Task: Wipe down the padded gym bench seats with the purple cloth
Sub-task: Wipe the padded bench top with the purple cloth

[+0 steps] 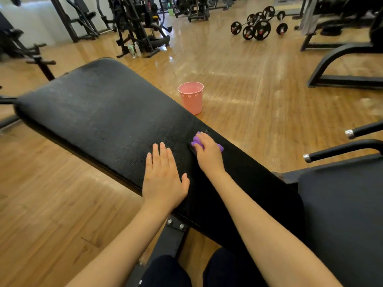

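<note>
Glossy wooden floor (259,96) all around, streaked with window glare. Black weight machines (136,23) along the far wall, a cluster of barbells (259,25) lying on the boards at upper right, a curved black frame (339,65) further right.

Filling the middle: long black padded bench (93,112), running from upper left to lower right, wide at the far end and narrower toward the near end. Pebbled, worn-looking surface, dull grey sheen across the far half, darker near the hands. Bolted metal bracket (176,223) showing under the near edge. Second dark padded seat (344,214) at lower right, with two black handles (352,146) tipped in chrome just above it.

Pink bucket (191,97) with small white flowers, standing upright on the floor just beyond the far edge of the bench.

Left hand (163,179) flat on the pad, fingers straight and close together, thumb out to the side, gripping nothing. Right hand (208,152) further along the same pad, near the far edge, fingers curled down over a bunched purple cloth (220,147) and pressing it onto the padding. Only bright violet folds peeking out past the fingertips and behind the knuckles; most of the cloth hidden under the palm.
</note>
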{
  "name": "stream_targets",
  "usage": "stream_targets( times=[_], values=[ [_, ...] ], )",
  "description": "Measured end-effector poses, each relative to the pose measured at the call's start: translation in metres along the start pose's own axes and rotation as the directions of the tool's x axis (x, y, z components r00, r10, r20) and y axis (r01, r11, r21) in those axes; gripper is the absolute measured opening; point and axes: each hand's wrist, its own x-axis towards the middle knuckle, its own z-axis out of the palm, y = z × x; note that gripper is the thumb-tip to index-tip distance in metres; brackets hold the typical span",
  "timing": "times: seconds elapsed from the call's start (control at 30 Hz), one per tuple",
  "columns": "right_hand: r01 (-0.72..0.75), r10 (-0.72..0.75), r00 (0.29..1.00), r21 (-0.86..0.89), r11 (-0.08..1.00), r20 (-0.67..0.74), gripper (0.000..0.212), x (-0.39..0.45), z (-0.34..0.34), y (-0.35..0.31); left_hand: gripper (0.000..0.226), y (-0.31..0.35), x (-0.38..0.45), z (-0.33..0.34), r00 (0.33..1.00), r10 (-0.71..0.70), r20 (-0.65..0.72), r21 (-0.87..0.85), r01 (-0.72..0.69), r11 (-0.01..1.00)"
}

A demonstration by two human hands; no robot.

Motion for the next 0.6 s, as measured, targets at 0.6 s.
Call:
stream_targets(
  times=[0.6],
  values=[
    [0.070, -0.067, 0.997, -0.075, 0.995, 0.040, 0.039, -0.016, -0.014, 0.019, 0.079, -0.114, 0.039, -0.039, 0.982, -0.160, -0.102, -0.025, 0.158, 0.987]
  ],
)
